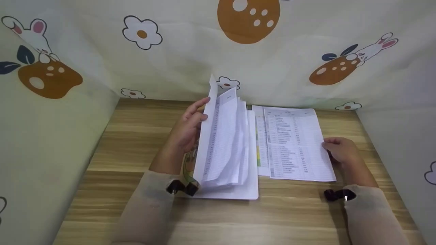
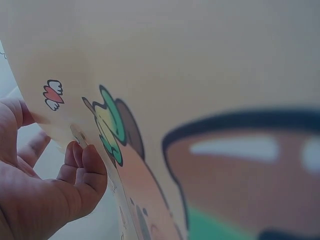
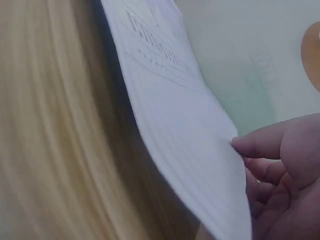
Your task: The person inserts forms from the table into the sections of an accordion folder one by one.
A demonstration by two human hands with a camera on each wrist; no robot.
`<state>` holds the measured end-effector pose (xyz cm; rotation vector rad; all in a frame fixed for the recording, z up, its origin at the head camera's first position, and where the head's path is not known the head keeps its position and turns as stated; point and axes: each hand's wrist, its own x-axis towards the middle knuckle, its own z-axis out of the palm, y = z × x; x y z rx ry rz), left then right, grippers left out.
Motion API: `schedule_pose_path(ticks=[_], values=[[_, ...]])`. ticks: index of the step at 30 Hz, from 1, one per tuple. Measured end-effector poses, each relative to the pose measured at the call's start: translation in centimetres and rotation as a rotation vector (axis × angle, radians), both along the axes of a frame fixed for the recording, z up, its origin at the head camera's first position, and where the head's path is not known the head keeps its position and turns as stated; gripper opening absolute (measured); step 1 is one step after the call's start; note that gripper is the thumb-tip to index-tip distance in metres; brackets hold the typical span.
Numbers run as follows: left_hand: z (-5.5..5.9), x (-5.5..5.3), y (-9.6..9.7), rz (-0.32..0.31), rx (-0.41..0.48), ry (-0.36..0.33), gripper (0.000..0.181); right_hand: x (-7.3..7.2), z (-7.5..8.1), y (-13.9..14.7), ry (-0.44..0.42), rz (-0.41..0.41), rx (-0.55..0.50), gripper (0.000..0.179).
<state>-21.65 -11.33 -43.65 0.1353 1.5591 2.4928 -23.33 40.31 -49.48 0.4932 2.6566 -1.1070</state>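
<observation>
Folder (image 1: 235, 193) holds sheets (image 1: 224, 136), left hand (image 1: 187, 131) gripping its cover (image 1: 205, 143), right hand (image 1: 343, 151) pinching a page (image 1: 296, 146)

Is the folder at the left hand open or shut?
The folder is open: the left hand holds one cover raised, and printed pages show between it and the other side lying on the table.

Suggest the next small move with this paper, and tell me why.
I'd probably lift the printed sheet slightly by its right edge: the right hand pinches that edge, and the sheet overlaps another paper. The left hand is busy holding up the book cover, so the right one seems better placed to move.
</observation>
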Motion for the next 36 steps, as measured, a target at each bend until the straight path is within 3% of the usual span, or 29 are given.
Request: schedule_pose_path(ticks=[9,12,16,20,36], values=[[-0.1,0.1,0.0,-0.004,-0.006,0.004,0.057,0.8,0.1,1.3,-0.018,-0.029,-0.239,0.056],[-0.1,0.0,0.0,-0.004,-0.009,0.003,0.056,0.9,0.1,1.5,-0.013,-0.036,-0.337,0.040],[-0.1,0.0,0.0,0.000,0.000,0.001,0.057,1.1,0.5,1.6,-0.024,-0.060,-0.542,0.010],[-0.1,0.0,0.1,0.006,0.011,0.007,0.057,1.5,1.2,1.4,-0.032,-0.091,-0.699,0.012],[-0.1,-0.1,0.1,0.021,0.004,-0.017,0.058,2.8,3.5,-0.1,-0.023,-0.094,-0.813,0.011]])
